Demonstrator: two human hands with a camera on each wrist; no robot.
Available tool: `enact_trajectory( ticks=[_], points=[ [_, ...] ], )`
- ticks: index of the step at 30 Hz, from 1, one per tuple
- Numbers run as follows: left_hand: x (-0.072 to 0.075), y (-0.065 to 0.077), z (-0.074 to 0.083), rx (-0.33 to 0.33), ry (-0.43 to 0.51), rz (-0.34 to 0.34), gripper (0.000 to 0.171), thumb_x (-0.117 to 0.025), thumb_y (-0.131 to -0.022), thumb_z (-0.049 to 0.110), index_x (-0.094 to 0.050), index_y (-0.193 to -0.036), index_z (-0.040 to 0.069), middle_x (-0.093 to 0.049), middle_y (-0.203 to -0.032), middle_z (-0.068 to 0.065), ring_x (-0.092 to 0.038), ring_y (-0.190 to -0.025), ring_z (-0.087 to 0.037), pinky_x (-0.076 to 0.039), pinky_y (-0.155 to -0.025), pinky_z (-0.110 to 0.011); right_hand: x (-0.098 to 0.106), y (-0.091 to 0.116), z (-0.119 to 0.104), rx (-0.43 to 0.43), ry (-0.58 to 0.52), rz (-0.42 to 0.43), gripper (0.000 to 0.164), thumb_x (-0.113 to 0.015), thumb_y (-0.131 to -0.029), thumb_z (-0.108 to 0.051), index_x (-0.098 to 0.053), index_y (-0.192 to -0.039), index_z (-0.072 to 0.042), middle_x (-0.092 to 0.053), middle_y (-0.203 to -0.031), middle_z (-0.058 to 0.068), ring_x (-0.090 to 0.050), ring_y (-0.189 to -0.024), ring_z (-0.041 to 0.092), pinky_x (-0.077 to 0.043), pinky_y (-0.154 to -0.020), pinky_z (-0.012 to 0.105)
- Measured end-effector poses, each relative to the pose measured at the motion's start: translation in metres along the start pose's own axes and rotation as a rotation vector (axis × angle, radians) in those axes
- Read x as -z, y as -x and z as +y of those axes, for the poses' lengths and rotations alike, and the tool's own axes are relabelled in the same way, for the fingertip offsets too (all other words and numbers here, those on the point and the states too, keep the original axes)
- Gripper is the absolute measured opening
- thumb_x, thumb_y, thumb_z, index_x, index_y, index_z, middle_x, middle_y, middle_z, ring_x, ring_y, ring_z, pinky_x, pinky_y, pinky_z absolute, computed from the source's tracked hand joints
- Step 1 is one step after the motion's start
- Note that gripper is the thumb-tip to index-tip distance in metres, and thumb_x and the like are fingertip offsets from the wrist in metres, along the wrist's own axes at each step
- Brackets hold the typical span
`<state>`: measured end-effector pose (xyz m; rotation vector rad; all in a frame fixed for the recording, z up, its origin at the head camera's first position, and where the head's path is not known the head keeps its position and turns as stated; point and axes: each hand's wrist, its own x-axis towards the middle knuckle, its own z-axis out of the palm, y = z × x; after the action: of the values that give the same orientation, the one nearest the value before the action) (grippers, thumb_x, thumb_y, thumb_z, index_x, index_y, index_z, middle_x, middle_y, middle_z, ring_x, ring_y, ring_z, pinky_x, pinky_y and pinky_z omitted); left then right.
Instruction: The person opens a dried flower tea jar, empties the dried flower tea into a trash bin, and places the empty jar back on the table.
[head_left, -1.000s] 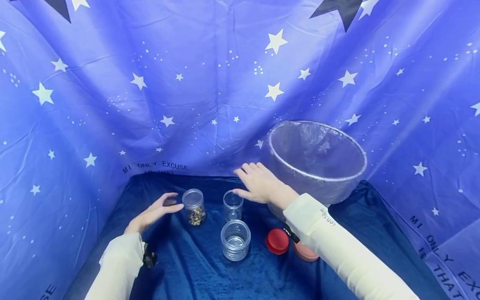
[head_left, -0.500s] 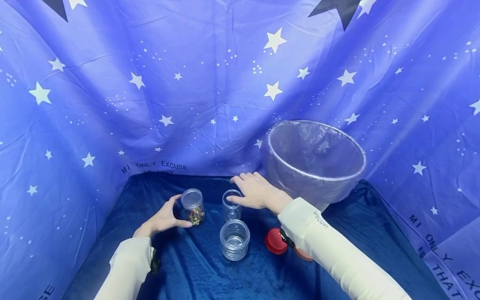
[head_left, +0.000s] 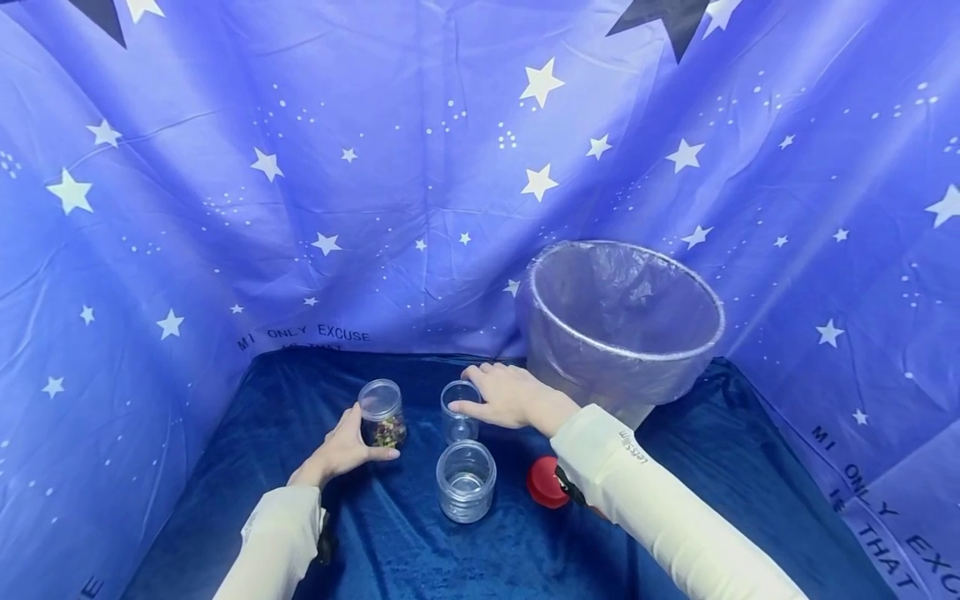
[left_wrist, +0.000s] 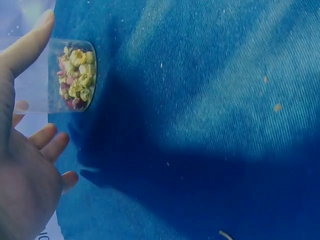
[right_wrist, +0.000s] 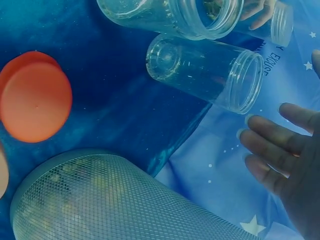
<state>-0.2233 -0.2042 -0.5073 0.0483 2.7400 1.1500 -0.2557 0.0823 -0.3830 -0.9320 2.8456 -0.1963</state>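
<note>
My left hand [head_left: 337,446] curls round a clear jar [head_left: 381,408] with dried flower buds [left_wrist: 77,77] in its lower part. The thumb lies across one side of it, a fingertip against the other, and the remaining fingers spread loosely. That jar stands upright on the cloth. To its right is a slim clear jar [right_wrist: 200,72] without a lid. My right hand [head_left: 513,396] hovers beside its mouth with relaxed fingers, apart from the glassy wall in the right wrist view. Nearer the body stands a wider open clear jar [head_left: 466,492], with no flowers visible inside.
A mesh bin [right_wrist: 115,200] with a plastic liner [head_left: 585,358] stands at the back right; yellowish bits show through its mesh. A red lid [head_left: 547,483] lies by the right sleeve, which mostly covers a peach-coloured lid. Dark blue cloth [head_left: 397,558] covers the table; a starry curtain [head_left: 375,208] surrounds it.
My left hand has moved right and closed round the jar of dried flowers, its thumb now in front. My right hand has come down lower beside the slim jar's mouth.
</note>
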Motion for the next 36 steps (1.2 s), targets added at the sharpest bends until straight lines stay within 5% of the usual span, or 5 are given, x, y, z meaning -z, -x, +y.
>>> enact_trajectory(
  ticks=[10,17,36],
  points=[
    [-0.008,-0.004,-0.004,-0.031,0.142,0.057,0.085,-0.081,-0.080,0.023,-0.033,-0.147,0.004,-0.048,-0.145,-0.024,-0.040,-0.140,-0.041,-0.031,-0.115,-0.057,-0.005,0.000,0.005,-0.012,-0.028,0.001,0.062,-0.050,-0.094,-0.062,-0.057,-0.130,-0.012,-0.064,-0.121,0.010,-0.063,-0.111,0.030,-0.050,-0.095,0.046],
    [-0.006,-0.006,0.002,-0.031,0.146,0.088,0.066,-0.082,-0.078,0.023,-0.047,-0.132,0.006,-0.062,-0.127,-0.020,-0.057,-0.123,-0.037,-0.042,-0.103,-0.052,-0.006,0.001,0.008,-0.024,-0.033,0.001,0.063,-0.051,-0.093,-0.061,-0.055,-0.133,-0.012,-0.063,-0.126,0.012,-0.060,-0.117,0.032,-0.049,-0.098,0.048],
    [0.019,-0.016,0.022,-0.122,0.114,0.066,0.072,-0.085,-0.074,0.017,-0.052,-0.137,0.011,-0.063,-0.132,-0.017,-0.056,-0.124,-0.037,-0.041,-0.105,-0.056,-0.010,-0.001,0.002,0.039,0.017,0.051,0.066,-0.058,-0.092,-0.055,-0.049,-0.139,-0.009,-0.058,-0.131,0.012,-0.058,-0.121,0.031,-0.050,-0.097,0.047]
  ],
)
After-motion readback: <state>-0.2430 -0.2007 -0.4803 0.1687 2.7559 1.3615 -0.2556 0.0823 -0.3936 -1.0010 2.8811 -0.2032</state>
